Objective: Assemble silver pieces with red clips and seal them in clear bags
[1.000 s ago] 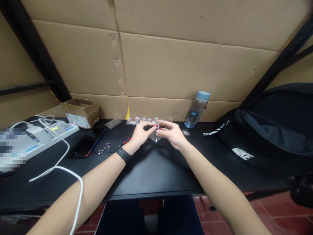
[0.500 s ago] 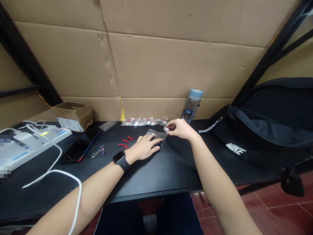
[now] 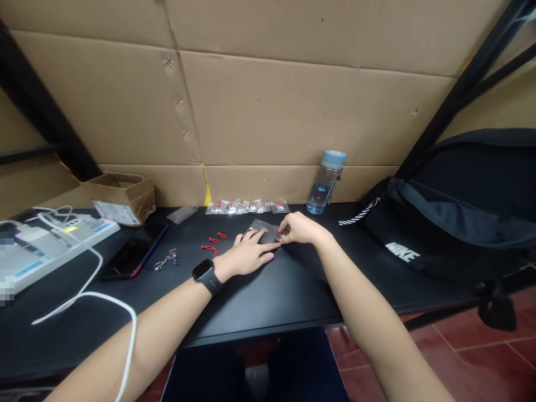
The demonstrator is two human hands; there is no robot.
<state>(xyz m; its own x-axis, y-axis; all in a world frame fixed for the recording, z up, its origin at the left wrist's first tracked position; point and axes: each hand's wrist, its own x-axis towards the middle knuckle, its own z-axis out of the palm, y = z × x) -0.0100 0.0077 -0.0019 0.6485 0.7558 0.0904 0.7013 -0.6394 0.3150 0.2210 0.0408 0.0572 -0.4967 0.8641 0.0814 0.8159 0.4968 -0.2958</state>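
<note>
Part-filled water bottle (image 3: 322,187) near the table's (image 3: 288,296) back edge. My left hand (image 3: 249,254) is splayed on a clear bag (image 3: 270,229), right hand (image 3: 299,228) pinching a shiny piece (image 3: 282,235).

- blue-lidded water bottle (image 3: 325,181), right of center, up near the cardboard wall (image 3: 293,111)
- big black Nike bag (image 3: 452,229) hogging the right side, stripy zipper pull (image 3: 359,213) and all
- open carton (image 3: 139,199), left
- phone (image 3: 134,252) lying below it, little keychain (image 3: 173,257) just beside
- power strip (image 3: 36,267), far left, plus a loopy white cable (image 3: 104,297) lower left
</note>
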